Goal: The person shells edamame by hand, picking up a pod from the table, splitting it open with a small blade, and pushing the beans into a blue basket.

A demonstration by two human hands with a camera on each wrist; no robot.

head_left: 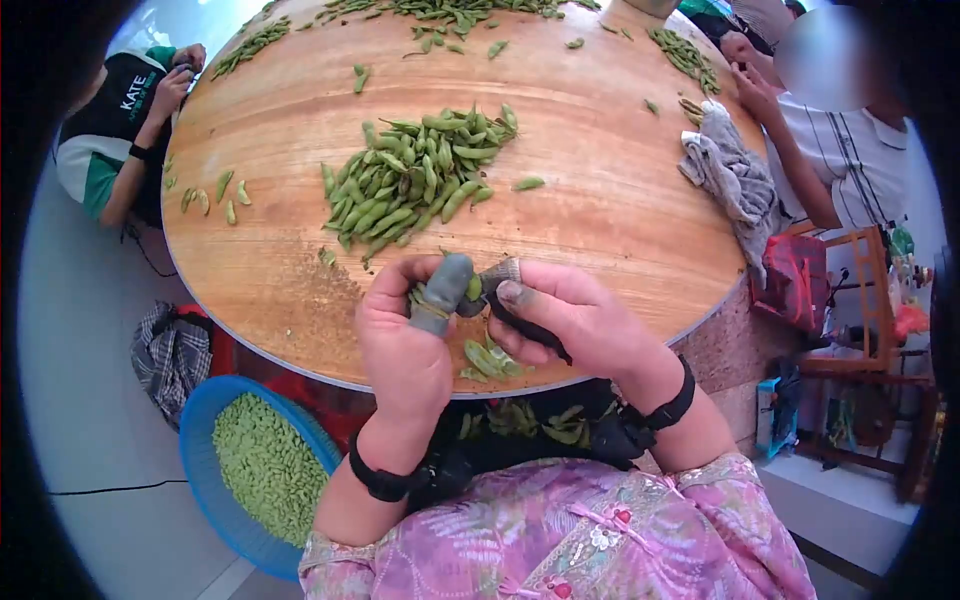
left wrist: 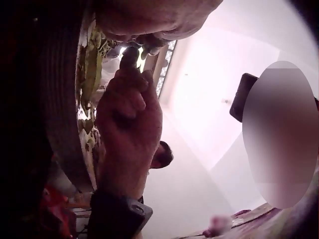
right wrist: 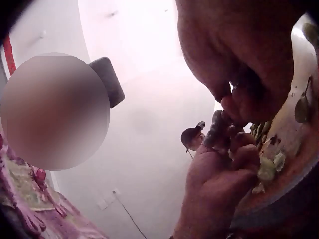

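In the head view both hands meet over the near edge of the round wooden table (head_left: pixel 600 220). My left hand (head_left: pixel 400 345) wears a grey thumb cover (head_left: pixel 445 290) and pinches a green soybean pod (head_left: pixel 473 288); more green shows behind that thumb. My right hand (head_left: pixel 590 320), with dark covers on some fingers, grips the pod's other side. Its fingers largely hide the pod. Close below lie opened pod shells (head_left: pixel 488 358). Beyond the hands is a heap of soybean pods (head_left: pixel 410 180). In the wrist views the left hand (right wrist: pixel 219 169) and right hand (left wrist: pixel 129 114) touch at dark fingertips.
A blue basket (head_left: pixel 200 460) of shelled beans stands low at the left, near a checked cloth (head_left: pixel 172 355). More pods (head_left: pixel 460 12) lie at the far side. A grey towel (head_left: pixel 735 175) hangs over the right edge. Other people sit at left and right.
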